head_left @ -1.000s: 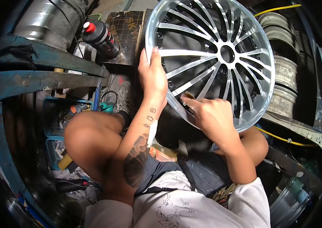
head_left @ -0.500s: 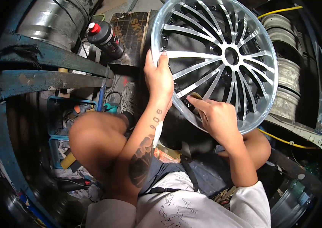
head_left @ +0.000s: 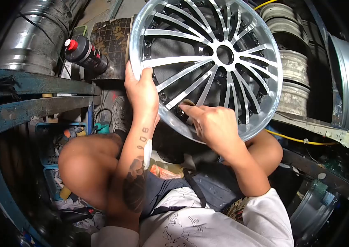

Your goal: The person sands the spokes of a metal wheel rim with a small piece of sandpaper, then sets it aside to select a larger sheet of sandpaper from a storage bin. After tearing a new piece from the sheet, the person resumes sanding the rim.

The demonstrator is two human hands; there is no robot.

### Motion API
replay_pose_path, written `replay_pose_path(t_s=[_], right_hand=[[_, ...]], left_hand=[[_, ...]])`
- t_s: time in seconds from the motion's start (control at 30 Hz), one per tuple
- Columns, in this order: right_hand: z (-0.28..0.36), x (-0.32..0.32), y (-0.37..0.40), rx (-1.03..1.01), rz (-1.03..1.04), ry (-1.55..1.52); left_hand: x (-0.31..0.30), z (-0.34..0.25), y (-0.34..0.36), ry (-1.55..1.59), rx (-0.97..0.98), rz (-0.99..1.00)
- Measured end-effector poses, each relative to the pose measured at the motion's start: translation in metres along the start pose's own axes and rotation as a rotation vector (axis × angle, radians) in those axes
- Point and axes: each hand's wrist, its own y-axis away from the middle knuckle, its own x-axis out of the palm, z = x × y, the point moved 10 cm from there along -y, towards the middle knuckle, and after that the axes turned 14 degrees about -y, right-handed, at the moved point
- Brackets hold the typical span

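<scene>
Head view has the left hand [head_left: 142,92] with fingers clasping a wheel [head_left: 135,49], the right hand [head_left: 219,127] fingering a brown scrap [head_left: 188,101] (partly hidden), work likely needing continued steadiness.

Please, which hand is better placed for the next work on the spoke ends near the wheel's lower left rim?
Probably the right hand: its index finger points in at those spoke ends, while the left hand grips the rim, seemingly steadying it.
</scene>
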Motion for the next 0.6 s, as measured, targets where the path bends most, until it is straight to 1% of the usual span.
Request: replay_pose_path(t_s=[0.03, 0.1, 0.17, 0.2, 0.23, 0.3, 0.4, 0.47, 0.5, 0.53, 0.6], right_hand=[[0.007, -0.006, -0.002, -0.039, -0.053, -0.010], [0.006, -0.006, -0.013, -0.028, -0.097, -0.046], [-0.010, 0.007, -0.007, 0.014, -0.038, -0.042], [-0.009, 0.006, -0.001, 0.082, 0.036, 0.009], [-0.004, 0.006, 0.003, 0.058, 0.065, 0.031], [0.010, -0.002, -0.003, -0.019, -0.009, -0.005], [0.003, 0.011, -0.007, -0.033, -0.024, -0.019], [0.003, 0.016, -0.007, -0.035, -0.007, 0.031], [0.003, 0.020, -0.006, -0.046, 0.018, 0.056], [0.006, 0.020, -0.009, -0.085, -0.015, 0.033], [0.006, 0.019, -0.006, -0.050, 0.049, 0.075]], left_hand=[[0.000, 0.001, 0.001, 0.026, -0.005, -0.006], [-0.002, 0.002, 0.007, -0.041, -0.026, 0.012], [-0.003, -0.004, 0.004, -0.106, -0.005, 0.009], [-0.002, -0.001, 0.003, -0.091, -0.005, 0.005], [-0.003, -0.001, 0.003, -0.073, -0.011, -0.013], [-0.002, -0.001, 0.006, -0.026, -0.063, -0.008], [-0.002, -0.001, 0.008, -0.047, -0.042, -0.002], [-0.004, 0.002, 0.002, -0.072, 0.006, -0.037], [-0.004, -0.001, 0.001, -0.070, -0.006, -0.029], [-0.005, -0.004, 0.005, -0.070, -0.029, -0.013], [-0.002, -0.003, 0.006, -0.067, -0.048, 0.003]])
